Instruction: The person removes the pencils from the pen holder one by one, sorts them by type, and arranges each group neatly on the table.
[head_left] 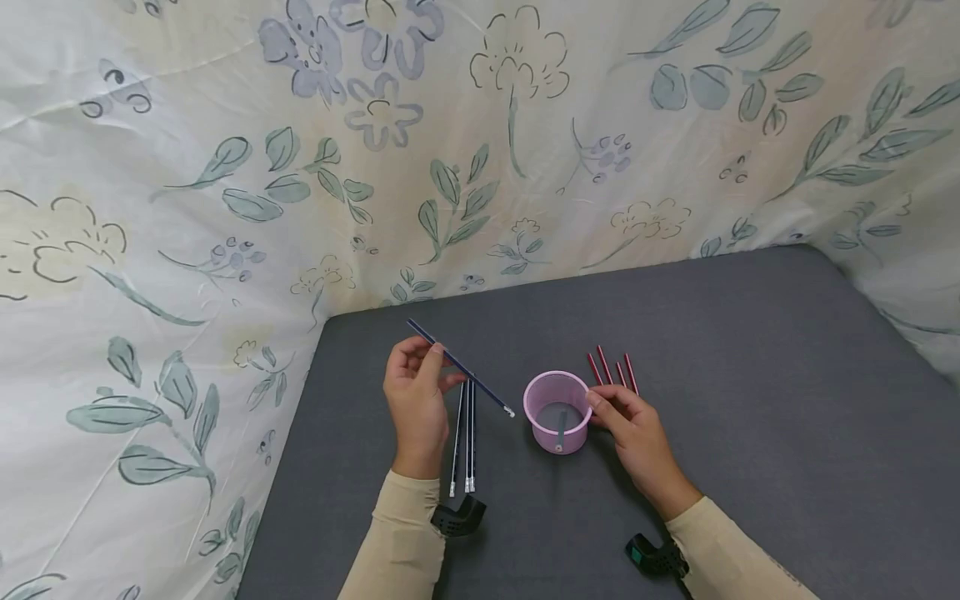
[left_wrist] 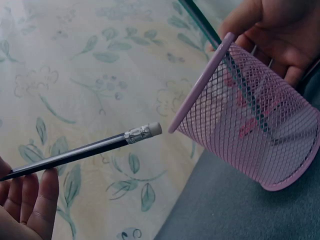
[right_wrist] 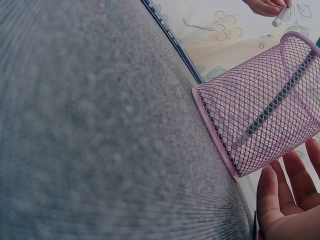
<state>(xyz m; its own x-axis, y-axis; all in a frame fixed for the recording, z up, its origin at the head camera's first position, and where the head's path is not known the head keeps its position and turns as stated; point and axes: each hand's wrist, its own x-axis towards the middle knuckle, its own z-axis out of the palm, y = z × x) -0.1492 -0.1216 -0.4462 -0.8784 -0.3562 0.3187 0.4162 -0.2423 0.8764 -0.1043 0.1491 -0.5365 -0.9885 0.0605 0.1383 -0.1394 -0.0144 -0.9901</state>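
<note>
My left hand (head_left: 420, 408) pinches a dark blue pencil (head_left: 483, 387) between thumb and fingers, holding it tilted above the table. Its white eraser end (left_wrist: 150, 131) points at the rim of a pink mesh pencil cup (left_wrist: 200, 92). Inside that cup leans one green pencil (left_wrist: 201, 25). On the cup's right side, my right hand (head_left: 637, 429) holds it near the rim with thumb and fingers. Several more dark blue pencils (head_left: 470, 442) lie on the table beneath and beside the left hand.
Several red pencils (head_left: 606, 367) lie behind the right hand, partly hidden by it. The dark grey tabletop (head_left: 787, 375) meets a floral curtain (head_left: 420, 192) at the back and left. Black wrist cameras (head_left: 459, 517) sit on both wrists.
</note>
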